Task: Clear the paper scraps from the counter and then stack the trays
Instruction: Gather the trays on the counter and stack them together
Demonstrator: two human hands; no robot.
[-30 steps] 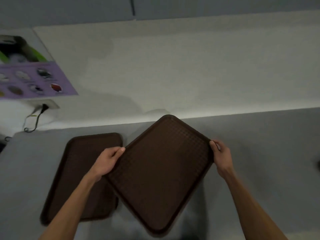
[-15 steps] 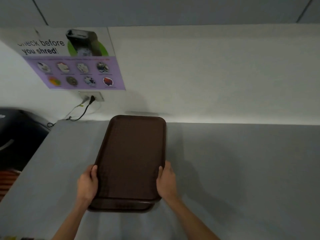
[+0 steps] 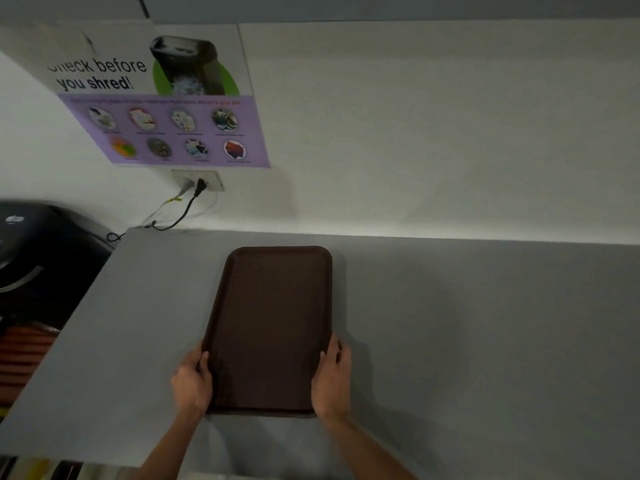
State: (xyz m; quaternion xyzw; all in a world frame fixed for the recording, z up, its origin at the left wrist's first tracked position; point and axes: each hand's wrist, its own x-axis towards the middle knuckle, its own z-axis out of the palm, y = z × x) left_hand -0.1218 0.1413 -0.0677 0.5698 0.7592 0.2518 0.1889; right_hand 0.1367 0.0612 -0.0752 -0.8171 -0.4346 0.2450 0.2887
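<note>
Presently, a plain white wall with a faint matte grain rises behind the tray. A flat grey counter, smooth and unpatterned, carries the tray. Left of the tray, past the counter's straight edge, stands a black rounded machine, glossy and blurred. Up and left of the tray a rectangular printed poster is fixed to the wall: white above, reading "you shred!", lilac below with two rows of round pictures. The tray is dark brown and rectangular, with rounded corners, a raised rim and a finely textured floor. It lies flat on the counter, its long axis toward the wall. Whether another tray lies beneath it cannot be told. The left hand grips the tray's left long rim near the near corner, thumb on top and fingers curled outside. The right hand grips the right long rim likewise. Beyond the tray's far left corner sits a small rectangular outlet plate, with a thin black cord drooping from it.
</note>
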